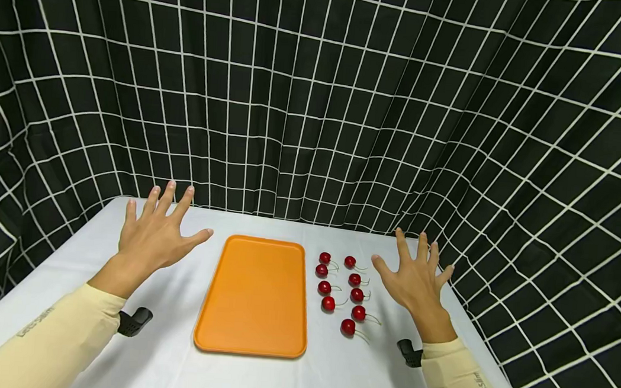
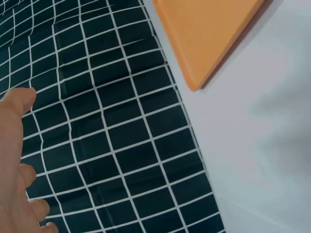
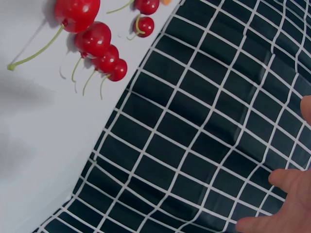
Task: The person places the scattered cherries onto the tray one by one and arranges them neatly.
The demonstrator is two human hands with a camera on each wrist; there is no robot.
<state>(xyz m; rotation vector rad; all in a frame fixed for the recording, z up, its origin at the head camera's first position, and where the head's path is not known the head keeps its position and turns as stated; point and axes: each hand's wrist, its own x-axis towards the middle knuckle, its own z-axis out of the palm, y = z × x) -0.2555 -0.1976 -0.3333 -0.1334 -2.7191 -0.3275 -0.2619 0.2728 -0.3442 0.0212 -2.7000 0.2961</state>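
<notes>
My left hand is held out with fingers spread, left of an orange tray, and holds nothing. On the other side my right hand, its fingers also spread, is raised to the right of several red cherries with stems. The cherries lie in two rough columns on the white table, right of the tray, and the tray bears nothing. A tray corner shows in the left wrist view, with the left thumb at the left edge. Cherries show at the upper left of the right wrist view.
A white cloth covers the table. Black curtains with a white grid stand behind it and along both sides. A black strap mount sits at the left wrist, and another mount at the right.
</notes>
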